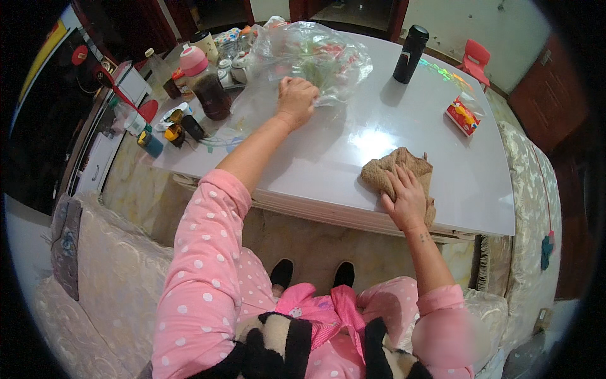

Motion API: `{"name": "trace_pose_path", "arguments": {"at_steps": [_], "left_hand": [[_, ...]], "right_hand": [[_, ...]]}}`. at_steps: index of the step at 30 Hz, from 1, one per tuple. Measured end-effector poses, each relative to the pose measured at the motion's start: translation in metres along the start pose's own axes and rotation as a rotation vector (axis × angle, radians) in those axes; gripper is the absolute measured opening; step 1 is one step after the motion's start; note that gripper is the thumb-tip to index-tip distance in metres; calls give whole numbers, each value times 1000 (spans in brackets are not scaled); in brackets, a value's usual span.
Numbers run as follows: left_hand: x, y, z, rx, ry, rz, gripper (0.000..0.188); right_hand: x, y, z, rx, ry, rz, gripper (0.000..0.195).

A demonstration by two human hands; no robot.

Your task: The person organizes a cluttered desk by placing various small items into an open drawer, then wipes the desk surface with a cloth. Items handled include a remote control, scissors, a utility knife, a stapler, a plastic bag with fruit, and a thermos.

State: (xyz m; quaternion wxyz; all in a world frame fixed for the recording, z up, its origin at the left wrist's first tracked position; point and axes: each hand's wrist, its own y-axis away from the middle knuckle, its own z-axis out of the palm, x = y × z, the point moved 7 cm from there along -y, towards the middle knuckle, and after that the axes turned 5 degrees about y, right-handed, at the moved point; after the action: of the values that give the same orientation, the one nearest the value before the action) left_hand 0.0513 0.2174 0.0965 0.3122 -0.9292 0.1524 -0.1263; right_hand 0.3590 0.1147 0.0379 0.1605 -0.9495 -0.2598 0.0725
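Observation:
My right hand (406, 200) presses down on a folded brown cloth (384, 173) near the front edge of the white table (312, 166). Its fingers lie across the cloth's top. Farther back and to the left, my left hand (297, 102) has its fingers curled around the near edge of a clear plastic bag (348, 61). Green and red shapes show through the bag, but what they are is unclear. A dark bottle with a pink cap (208, 87) stands to the left of that hand.
At the back right stand a black thermos flask (411, 54) and a red tissue pack (464, 116). Several jars, a white teapot (240, 66) and a blue-filled jar (150, 144) crowd the left end. Pale sofas (123, 237) flank me; a red child's chair (475, 61) stands beyond.

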Motion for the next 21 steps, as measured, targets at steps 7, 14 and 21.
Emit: {"name": "trace_pose_path", "arguments": {"at_steps": [7, 14, 21], "left_hand": [[-14, 6, -16, -148, 64, -66, 25], [9, -6, -61, 168, 116, -14, 26], [-31, 108, -29, 54, 120, -271, 37]], "right_hand": [[2, 1, 4, 24, 2, -20, 56], [1, 1, 1, 13, -23, -10, 56], [2, 3, 5, 12, -13, 4, 54]]}}
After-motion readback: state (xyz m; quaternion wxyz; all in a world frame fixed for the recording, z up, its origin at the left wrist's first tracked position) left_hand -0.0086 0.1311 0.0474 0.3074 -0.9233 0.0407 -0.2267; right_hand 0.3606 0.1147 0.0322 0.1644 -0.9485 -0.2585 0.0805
